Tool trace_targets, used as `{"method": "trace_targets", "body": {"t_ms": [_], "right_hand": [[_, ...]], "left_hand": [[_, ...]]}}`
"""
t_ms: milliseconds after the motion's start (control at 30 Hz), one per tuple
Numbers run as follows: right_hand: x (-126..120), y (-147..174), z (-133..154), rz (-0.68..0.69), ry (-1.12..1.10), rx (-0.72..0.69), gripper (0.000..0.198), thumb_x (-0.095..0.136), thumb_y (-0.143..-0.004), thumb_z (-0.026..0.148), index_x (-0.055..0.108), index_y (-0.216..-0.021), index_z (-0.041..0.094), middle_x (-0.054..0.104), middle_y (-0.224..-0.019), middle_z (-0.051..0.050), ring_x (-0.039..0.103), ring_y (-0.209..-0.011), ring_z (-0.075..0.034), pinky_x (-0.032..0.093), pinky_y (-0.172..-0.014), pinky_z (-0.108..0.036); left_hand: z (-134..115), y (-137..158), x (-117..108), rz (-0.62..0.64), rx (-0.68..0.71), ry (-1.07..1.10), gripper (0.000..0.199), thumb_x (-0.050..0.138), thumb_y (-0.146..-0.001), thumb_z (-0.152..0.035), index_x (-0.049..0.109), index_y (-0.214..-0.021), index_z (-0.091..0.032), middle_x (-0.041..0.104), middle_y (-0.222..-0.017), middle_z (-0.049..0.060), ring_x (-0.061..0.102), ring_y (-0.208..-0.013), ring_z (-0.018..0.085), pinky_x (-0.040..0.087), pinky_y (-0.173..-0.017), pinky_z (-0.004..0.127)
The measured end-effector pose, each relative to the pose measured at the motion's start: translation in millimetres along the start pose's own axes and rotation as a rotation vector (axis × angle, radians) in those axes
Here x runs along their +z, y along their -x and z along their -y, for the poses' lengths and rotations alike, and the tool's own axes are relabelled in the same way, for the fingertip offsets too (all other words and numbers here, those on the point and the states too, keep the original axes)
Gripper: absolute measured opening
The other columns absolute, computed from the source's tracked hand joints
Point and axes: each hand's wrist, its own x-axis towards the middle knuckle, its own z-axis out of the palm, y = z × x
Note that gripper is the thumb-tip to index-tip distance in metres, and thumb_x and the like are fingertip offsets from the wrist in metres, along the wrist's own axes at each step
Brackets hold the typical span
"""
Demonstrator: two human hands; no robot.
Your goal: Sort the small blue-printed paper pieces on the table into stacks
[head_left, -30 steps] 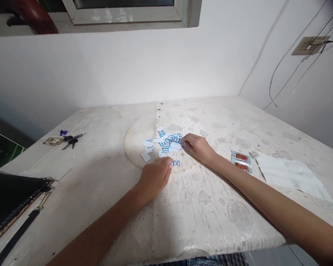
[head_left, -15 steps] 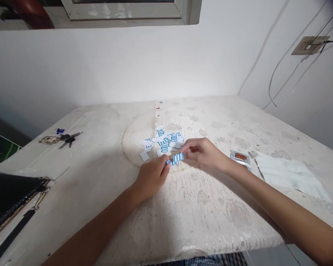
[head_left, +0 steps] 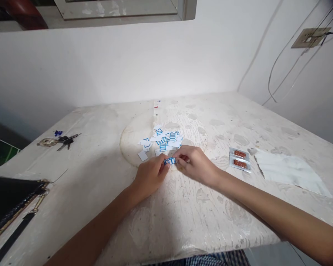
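Note:
A small white paper strip with blue printed bars (head_left: 170,161) is stretched between my two hands, low over the table. My left hand (head_left: 152,170) pinches its left end between thumb and forefinger. At the other end, the fingertips of my right hand (head_left: 194,162) are closed on the strip. Just beyond my hands lies a loose pile of small white and blue paper pieces (head_left: 163,140), some blank side up. Those nearest me are partly hidden by my fingers.
Right of my hands sit a blister pack with reddish-brown tablets (head_left: 239,159) and a white cloth (head_left: 291,173). Keys (head_left: 66,140) rest at the left, and a black bag (head_left: 13,203) stands at the near left edge. A white wall (head_left: 122,62) closes off the table's (head_left: 199,225) back.
My right hand has come left and slightly down, closer to my left hand. The paper strip now lies flatter between them. More of the blister pack shows, and the view has shifted slightly.

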Motion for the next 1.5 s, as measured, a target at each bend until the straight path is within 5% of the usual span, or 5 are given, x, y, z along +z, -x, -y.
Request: {"method": "trace_targets", "body": {"t_ms": [367,600,1033,1233,1500], "right_hand": [[-6.6,-10.3,-23.1,-0.158,0.048,0.069,0.019,0.046,-0.081,0.021,0.061,-0.093,0.019,0.059,-0.077,-0.003,0.053,-0.067,-0.014,0.042,-0.061,-0.028],[-4.1,-28.3,-54.4,-0.085,0.280,-0.164,0.023,0.051,-0.080,0.019,0.061,-0.101,0.019,0.061,-0.103,-0.007,0.053,-0.098,-0.021,0.039,-0.086,-0.038],[-4.1,-31.5,-47.9,-0.099,0.617,-0.249,0.030,0.040,-0.084,0.015,0.055,-0.110,0.011,0.066,-0.082,-0.009,0.056,-0.074,-0.020,0.037,-0.073,-0.035],[-21.2,-23.7,-32.6,-0.207,0.259,-0.082,0.026,0.040,-0.082,0.017,0.060,-0.100,0.015,0.065,-0.089,-0.007,0.056,-0.071,-0.016,0.041,-0.066,-0.030],[-13.5,-7.6,-7.6,0.076,-0.092,-0.091,0.018,0.047,-0.076,0.011,0.063,-0.081,0.016,0.061,-0.074,-0.001,0.052,-0.062,-0.010,0.040,-0.058,-0.023]], "left_hand": [[3.5,0.7,3.9,-0.037,0.067,-0.063,0.024,0.028,-0.089,-0.030,0.051,-0.094,-0.023,0.061,-0.082,-0.002,0.053,-0.069,0.013,0.031,-0.057,0.024],[4.9,0.1,5.3,-0.040,0.089,-0.082,0.023,0.030,-0.089,-0.029,0.050,-0.095,-0.022,0.060,-0.083,0.000,0.054,-0.073,0.014,0.032,-0.059,0.025],[4.6,-0.2,5.0,-0.029,0.083,-0.092,0.025,0.028,-0.089,-0.030,0.051,-0.098,-0.022,0.061,-0.084,0.000,0.054,-0.072,0.014,0.033,-0.059,0.025],[4.7,-0.5,4.4,-0.035,0.066,-0.053,0.025,0.029,-0.089,-0.031,0.050,-0.099,-0.023,0.062,-0.085,-0.001,0.055,-0.071,0.013,0.033,-0.059,0.025],[1.7,0.9,0.8,-0.013,0.038,-0.028,0.017,0.037,-0.084,-0.028,0.049,-0.093,-0.023,0.055,-0.071,-0.003,0.049,-0.060,0.011,0.027,-0.052,0.023]]}}
